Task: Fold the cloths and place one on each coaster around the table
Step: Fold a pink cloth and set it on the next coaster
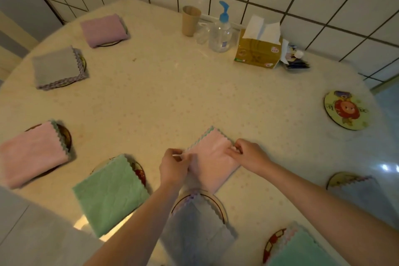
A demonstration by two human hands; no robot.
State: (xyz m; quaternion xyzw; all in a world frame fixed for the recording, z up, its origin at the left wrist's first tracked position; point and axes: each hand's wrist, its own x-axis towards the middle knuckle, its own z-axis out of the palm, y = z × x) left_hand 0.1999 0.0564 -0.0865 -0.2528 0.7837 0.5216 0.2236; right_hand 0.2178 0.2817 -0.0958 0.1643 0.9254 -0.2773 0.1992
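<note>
Pinching the pink cloth (212,163) at two edges, my left hand (174,166) nips its near-left side and my right hand (250,155) its far-right side, so the layers stay squared; it lies on the tablecloth (151,97), just beyond the grey cloth (194,220) on its coaster; both forearms reach forward, wrists low, knuckles up; the flower-face coaster (345,110) at far right sits bare, probably this one's place.
</note>
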